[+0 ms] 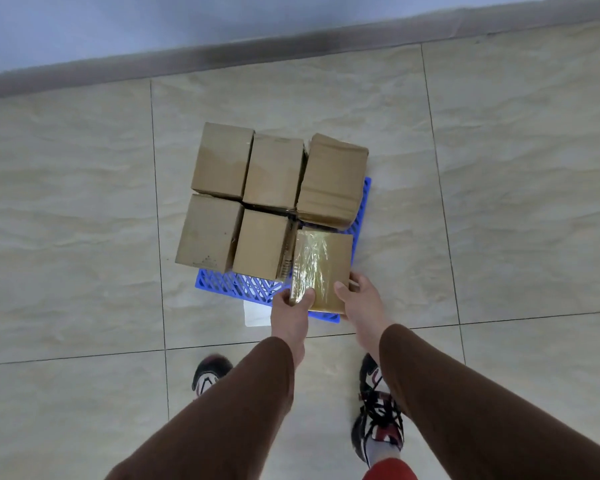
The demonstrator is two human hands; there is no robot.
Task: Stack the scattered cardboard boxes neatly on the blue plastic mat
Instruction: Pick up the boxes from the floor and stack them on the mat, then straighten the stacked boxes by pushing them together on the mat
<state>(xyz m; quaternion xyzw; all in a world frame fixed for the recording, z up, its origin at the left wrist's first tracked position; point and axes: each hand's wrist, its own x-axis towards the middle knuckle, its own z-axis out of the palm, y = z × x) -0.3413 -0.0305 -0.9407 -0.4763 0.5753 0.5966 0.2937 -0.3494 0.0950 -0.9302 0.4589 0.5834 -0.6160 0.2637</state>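
Note:
A blue plastic mat (236, 284) lies on the tiled floor, mostly covered by several brown cardboard boxes (274, 171) packed side by side in two rows. Over the mat's near right corner I hold a taped cardboard box (321, 268) with shiny tape across its top. My left hand (291, 310) grips its near left corner, thumb on top. Its near right corner is gripped by my right hand (359, 299). The held box sits lower than the boxes beside it; whether it rests on the mat I cannot tell.
A white sheet (255, 315) pokes out under the mat's near edge. My two shoes (210, 374) (378, 410) stand on the tiles just behind the mat. A grey skirting board and wall (291, 43) run along the far side.

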